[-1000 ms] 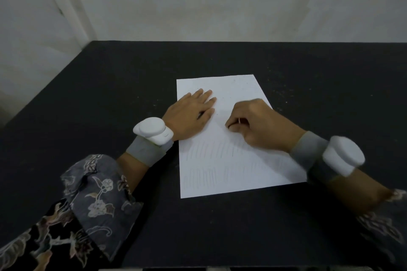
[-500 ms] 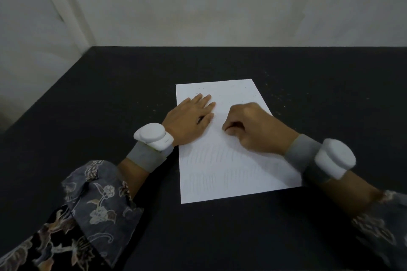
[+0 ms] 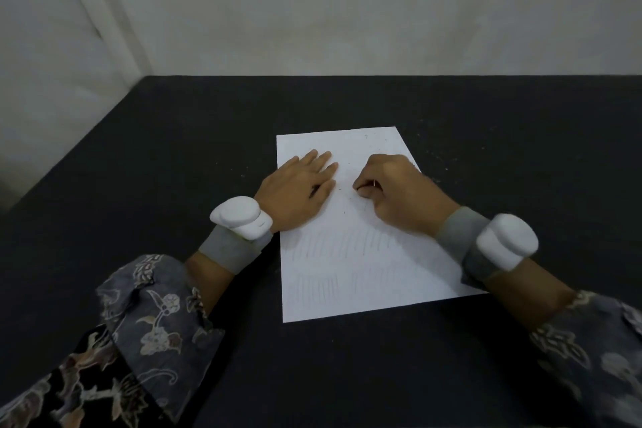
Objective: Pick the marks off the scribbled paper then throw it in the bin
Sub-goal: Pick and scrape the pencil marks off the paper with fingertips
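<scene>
Flat under both hands: paper [image 3: 351, 267]; right fingers [image 3: 361, 184] curled on it.

white paper [image 3: 364, 271] lies flat on the dark table [image 3: 173, 156], faint pencil scribbles across its near half.

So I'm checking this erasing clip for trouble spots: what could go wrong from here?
The left hand presses flat only on the paper near its left edge, so hard rubbing by the right hand could crease or tear the sheet. Whatever the curled right fingers pinch is hidden, so the grip can't be judged. Faint pencil strokes remain lower down, and no bin is in view.
</scene>
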Demonstrator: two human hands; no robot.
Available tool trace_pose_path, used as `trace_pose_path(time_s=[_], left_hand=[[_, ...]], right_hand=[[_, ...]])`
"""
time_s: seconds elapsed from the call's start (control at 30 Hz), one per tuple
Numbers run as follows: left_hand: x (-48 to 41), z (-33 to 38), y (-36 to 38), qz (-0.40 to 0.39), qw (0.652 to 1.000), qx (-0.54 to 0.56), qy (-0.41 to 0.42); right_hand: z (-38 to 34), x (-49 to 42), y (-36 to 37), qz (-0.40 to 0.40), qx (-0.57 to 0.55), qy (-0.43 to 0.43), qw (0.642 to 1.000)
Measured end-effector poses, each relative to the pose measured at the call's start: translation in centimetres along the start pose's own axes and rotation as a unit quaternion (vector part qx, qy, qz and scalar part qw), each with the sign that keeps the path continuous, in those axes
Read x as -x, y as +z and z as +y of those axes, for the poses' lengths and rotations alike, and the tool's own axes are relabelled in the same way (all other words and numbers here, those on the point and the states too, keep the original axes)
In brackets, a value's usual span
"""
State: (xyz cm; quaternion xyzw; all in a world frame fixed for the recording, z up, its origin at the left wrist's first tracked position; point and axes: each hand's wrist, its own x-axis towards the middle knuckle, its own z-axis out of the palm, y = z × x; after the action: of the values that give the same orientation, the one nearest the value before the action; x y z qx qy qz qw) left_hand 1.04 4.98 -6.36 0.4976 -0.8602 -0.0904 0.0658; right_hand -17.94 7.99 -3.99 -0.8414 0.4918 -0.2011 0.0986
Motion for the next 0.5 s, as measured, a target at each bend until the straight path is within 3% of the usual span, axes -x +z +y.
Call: trace_pose_path(time_s=[0.1,0.27,0.4,0.5], left_hand=[[0.0,0.1,-0.1,-0.013,1.0,0.003,0.001],[-0.1,0.0,-0.3,-0.02,1.0,0.0,-0.002],[0.0,-0.1,-0.3,-0.031,1.0,0.003,-0.001],[-0.1,0.0,-0.4,-0.032,0.999,-0.001,0.001]], right_hand=[[-1.0,1.4,0.1,-0.047,-0.025,-0.052,0.997],[0.3,0.4,-0.4,0.0,-0.011,0.013,1.0],[-0.9,1.9,0.0,-0.053,-0.023,-0.047,0.997],[0.8,1.0,-0.7,0.006,-0.015,0.013,1.0]])
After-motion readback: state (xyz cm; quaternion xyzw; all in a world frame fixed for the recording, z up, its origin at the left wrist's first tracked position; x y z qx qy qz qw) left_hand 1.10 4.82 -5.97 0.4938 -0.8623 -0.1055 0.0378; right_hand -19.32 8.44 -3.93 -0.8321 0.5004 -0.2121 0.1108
